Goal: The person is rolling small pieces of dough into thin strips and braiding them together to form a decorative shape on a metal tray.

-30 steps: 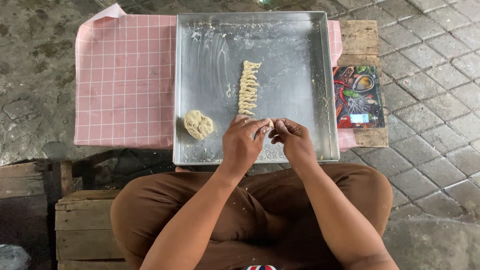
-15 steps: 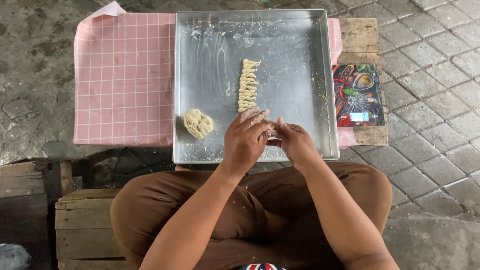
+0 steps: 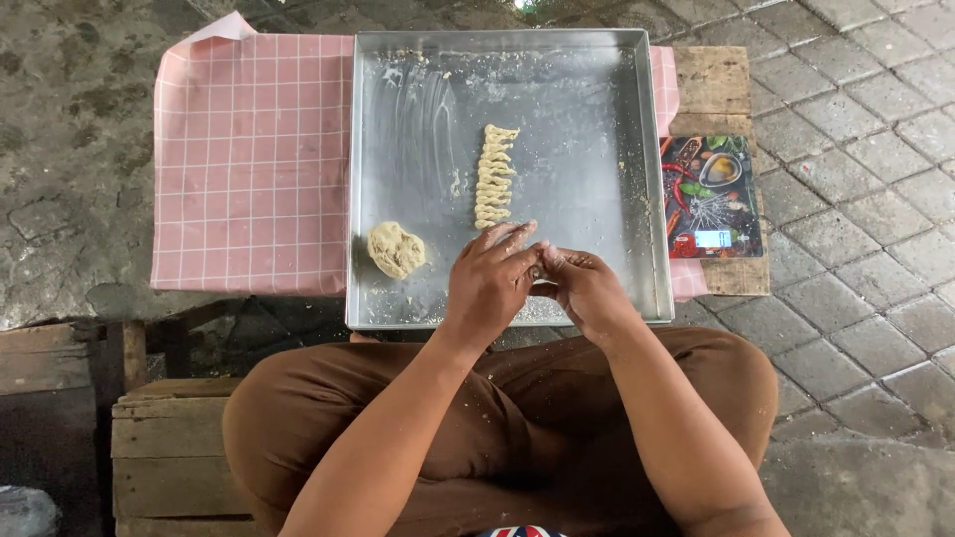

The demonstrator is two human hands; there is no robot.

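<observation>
Hardly shifting, both hands, left hand (image 3: 487, 283) and right hand (image 3: 587, 290), are pinching a soft, tearable dough bit (image 3: 540, 267) near the tray's (image 3: 398, 308) front rim.

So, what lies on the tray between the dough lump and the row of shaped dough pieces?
Nothing: in the head view, only bare, flour-streaked metal tray separates the dough lump from the row of shaped pieces.
</observation>
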